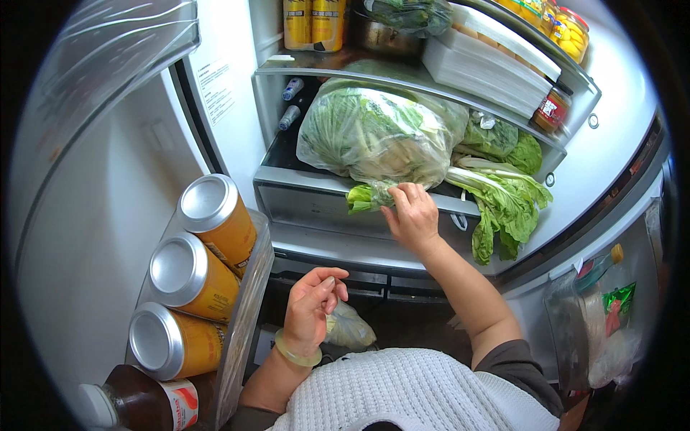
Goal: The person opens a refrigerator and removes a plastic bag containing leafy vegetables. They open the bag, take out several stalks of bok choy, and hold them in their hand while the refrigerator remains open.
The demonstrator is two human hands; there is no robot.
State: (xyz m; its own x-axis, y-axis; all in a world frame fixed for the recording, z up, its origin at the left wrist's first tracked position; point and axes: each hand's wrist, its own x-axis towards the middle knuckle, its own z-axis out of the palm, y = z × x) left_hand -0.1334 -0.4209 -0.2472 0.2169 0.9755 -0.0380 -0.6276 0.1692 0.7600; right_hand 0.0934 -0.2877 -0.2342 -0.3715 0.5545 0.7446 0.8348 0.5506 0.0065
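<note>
My right hand [414,215] grips the lower edge of a clear plastic bag at the front of a refrigerator shelf. Inside the bag [377,129] is a large leafy cabbage. Green leaf ends [360,198] stick out to the left of my right fingers. My left hand [318,301], with a pale bangle on the wrist, hovers below the shelf, fingers loosely curled and holding nothing. Loose leafy greens [506,199] hang over the shelf edge to the right, beside another bag of greens [488,132].
Large orange cans [210,202] and a dark bottle [140,396] fill the left door rack. Above, a shelf [345,67] holds yellow cans [312,24], a pot [385,37], white foam trays [485,70] and a jar [552,108]. Packages [609,323] sit in the right door.
</note>
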